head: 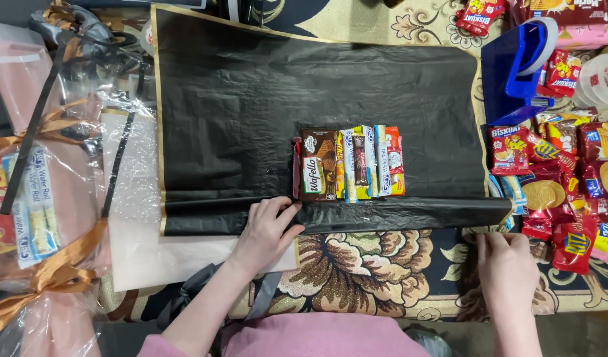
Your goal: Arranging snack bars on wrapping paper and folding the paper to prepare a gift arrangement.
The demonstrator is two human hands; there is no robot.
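A large black wrapping sheet (251, 99) with a thin gold edge lies spread on a patterned carpet. Its near edge is folded over into a long band (396, 213). On the sheet, just behind the fold, a row of snack packets (349, 164) lies side by side, a brown wafer pack at the left and a red one at the right. My left hand (267, 228) rests flat on the folded band, just left of the packets. My right hand (507, 268) lies on the carpet near the fold's right end, holding nothing.
A heap of red and yellow biscuit packets (568, 172) lies at the right. Behind the heap stands a blue tape dispenser (515, 69), with tape rolls (598, 79) beside it. Cellophane-wrapped bundles with brown ribbon (33, 218) fill the left side. White paper (145, 251) lies under the sheet's left corner.
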